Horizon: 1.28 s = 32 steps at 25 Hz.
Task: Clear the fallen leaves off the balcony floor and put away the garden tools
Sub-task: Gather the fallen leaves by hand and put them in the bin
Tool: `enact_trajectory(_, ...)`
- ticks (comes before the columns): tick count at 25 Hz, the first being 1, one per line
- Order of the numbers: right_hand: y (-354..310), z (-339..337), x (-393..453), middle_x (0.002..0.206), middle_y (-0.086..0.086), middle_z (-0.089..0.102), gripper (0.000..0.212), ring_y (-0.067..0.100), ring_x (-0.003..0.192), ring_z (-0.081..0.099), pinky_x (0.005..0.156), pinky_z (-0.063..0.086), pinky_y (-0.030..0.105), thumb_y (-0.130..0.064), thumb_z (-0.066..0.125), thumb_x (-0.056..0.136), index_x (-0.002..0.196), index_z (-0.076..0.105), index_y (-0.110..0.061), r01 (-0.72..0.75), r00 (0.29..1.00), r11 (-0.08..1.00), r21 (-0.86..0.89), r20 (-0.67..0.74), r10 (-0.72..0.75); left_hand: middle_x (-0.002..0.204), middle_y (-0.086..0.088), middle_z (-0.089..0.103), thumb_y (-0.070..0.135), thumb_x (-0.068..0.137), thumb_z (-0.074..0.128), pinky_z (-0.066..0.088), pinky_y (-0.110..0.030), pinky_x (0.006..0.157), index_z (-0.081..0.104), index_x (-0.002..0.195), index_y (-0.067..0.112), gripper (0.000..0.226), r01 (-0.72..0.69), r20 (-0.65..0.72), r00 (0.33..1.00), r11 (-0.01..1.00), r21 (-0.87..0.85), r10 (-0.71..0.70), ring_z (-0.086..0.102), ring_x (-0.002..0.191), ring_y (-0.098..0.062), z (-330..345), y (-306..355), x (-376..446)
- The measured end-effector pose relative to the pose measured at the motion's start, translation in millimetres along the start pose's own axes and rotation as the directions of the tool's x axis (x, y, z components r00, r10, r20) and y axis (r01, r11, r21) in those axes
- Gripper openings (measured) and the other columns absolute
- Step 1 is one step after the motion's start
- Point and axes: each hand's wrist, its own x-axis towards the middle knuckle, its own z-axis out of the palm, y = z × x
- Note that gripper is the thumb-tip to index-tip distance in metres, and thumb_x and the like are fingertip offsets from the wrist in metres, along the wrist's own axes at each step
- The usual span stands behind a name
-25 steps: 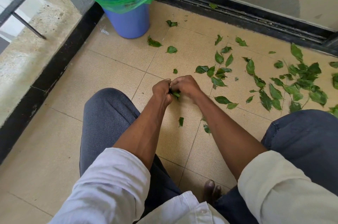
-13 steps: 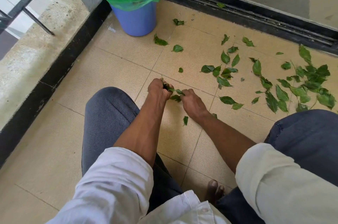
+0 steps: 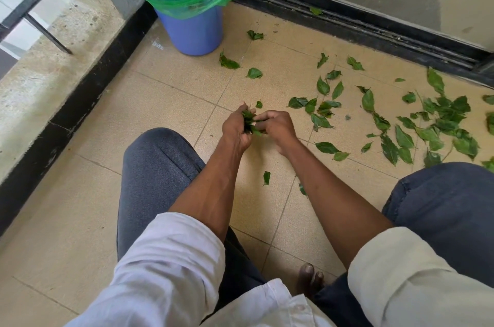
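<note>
A bunch of green leaves (image 3: 250, 121) sits bunched between both hands above the tiled balcony floor (image 3: 171, 102) — the left hand (image 3: 236, 127) curls its fingers round it, and the right hand (image 3: 278, 126) pinches its near side. No writing can be read. More fallen leaves (image 3: 427, 123) lie scattered toward the floor's right edge, by the sliding-door track (image 3: 374, 30). A blue bin (image 3: 195, 32) with a green liner (image 3: 187, 3) stands at the far corner — leaves inside.
</note>
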Motion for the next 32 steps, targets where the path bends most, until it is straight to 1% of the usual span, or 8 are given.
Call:
enact_trajectory(7, 9, 12, 3, 0.098, 0.001, 0.057, 0.019, 0.018, 0.097, 0.044, 0.084, 0.041, 0.036, -0.004, 0.06, 0.08, 0.09, 0.057, -0.019, 0.047, 0.969, 0.814, -0.579, -0.172, -0.178, 0.069, -0.014, 0.058, -0.005, 0.097, 0.043, 0.054, -0.024, 0.046, 0.055, 0.084, 0.0, 0.018, 0.113, 0.037, 0.992, 0.981, 0.16, -0.12, 0.06, 0.05, -0.017, 2, -12, 0)
enact_trajectory(12, 12, -31, -9, 0.092, 0.0, 0.065, 0.027, 0.015, 0.083, 0.058, 0.068, 0.046, 0.027, -0.008, 0.08, 0.074, 0.096, 0.065, -0.013, -0.04, 0.995, 0.988, -0.15, 0.082, 0.053, 0.063, -0.006, 0.043, -0.003, 0.098, 0.027, 0.032, -0.014, 0.034, 0.045, 0.074, 0.008, 0.031, 0.108, -0.215, 0.974, 0.981, 0.162, -0.072, 0.037, 0.046, -0.011, -11, -11, 13)
enact_trajectory(16, 75, -31, -31, 0.098, -0.003, 0.058, 0.028, 0.013, 0.086, 0.057, 0.067, 0.044, 0.022, -0.005, 0.075, 0.079, 0.105, 0.069, -0.013, 0.27, 0.948, 0.598, -0.755, 0.315, -0.029, 0.058, 0.0, 0.034, 0.011, 0.102, 0.041, 0.021, -0.014, 0.032, 0.042, 0.072, 0.013, 0.03, 0.16, -0.161, 0.98, 0.952, 0.261, -0.12, 0.027, 0.03, -0.008, -7, -14, 9)
enact_trajectory(21, 102, -31, -34, 0.087, 0.001, 0.059, 0.016, 0.022, 0.078, 0.061, 0.062, 0.047, 0.03, -0.001, 0.056, 0.089, 0.082, 0.065, -0.012, 0.334, 0.943, 0.412, -0.848, 0.3, -0.147, 0.054, 0.002, 0.035, 0.049, 0.094, 0.056, 0.021, -0.012, 0.033, 0.047, 0.074, 0.015, 0.041, 0.156, -0.069, 0.988, 0.853, 0.498, -0.14, 0.026, 0.035, -0.007, -2, -24, 1)
enact_trajectory(24, 99, -42, -39, 0.085, 0.004, 0.057, 0.02, 0.022, 0.071, 0.059, 0.057, 0.048, 0.034, 0.0, 0.048, 0.09, 0.104, 0.053, -0.014, 0.326, 0.941, 0.251, -0.912, 0.285, -0.184, 0.045, 0.003, 0.035, 0.054, 0.093, 0.055, 0.02, -0.012, 0.033, 0.047, 0.074, 0.014, 0.045, 0.161, -0.007, 0.981, 0.796, 0.584, -0.193, 0.026, 0.031, -0.006, 2, -28, -6)
enact_trajectory(26, 96, -49, -39, 0.086, 0.007, 0.059, 0.024, 0.021, 0.07, 0.057, 0.056, 0.048, 0.034, 0.001, 0.049, 0.09, 0.11, 0.047, -0.013, 0.25, 0.961, 0.35, -0.903, 0.186, -0.207, 0.044, 0.003, 0.035, 0.056, 0.091, 0.055, 0.02, -0.012, 0.034, 0.047, 0.075, 0.014, 0.045, 0.147, 0.024, 0.977, 0.746, 0.65, -0.213, 0.026, 0.032, -0.006, 4, -31, -8)
enact_trajectory(29, 68, -59, -30, 0.083, 0.009, 0.062, 0.018, 0.016, 0.062, 0.057, 0.05, 0.045, 0.028, -0.002, 0.06, 0.087, 0.097, 0.051, -0.013, -0.072, 0.954, 0.957, -0.281, -0.3, -0.017, 0.049, 0.002, 0.034, 0.065, 0.088, 0.053, 0.02, -0.012, 0.034, 0.045, 0.075, 0.016, 0.051, 0.121, 0.04, 0.972, 0.637, 0.761, -0.233, 0.025, 0.033, -0.006, 9, -38, -10)
enact_trajectory(32, 41, -68, -29, 0.062, 0.004, 0.058, 0.019, 0.01, 0.045, 0.047, 0.041, 0.035, 0.022, 0.002, 0.064, 0.084, 0.09, 0.052, -0.012, -0.092, 0.951, 0.986, 0.138, -0.281, 0.128, 0.048, 0.001, 0.04, 0.071, 0.084, 0.052, 0.023, -0.012, 0.033, 0.046, 0.067, 0.016, 0.057, 0.077, 0.086, 0.955, 0.518, 0.852, -0.285, 0.029, 0.032, -0.007, 20, -54, -11)
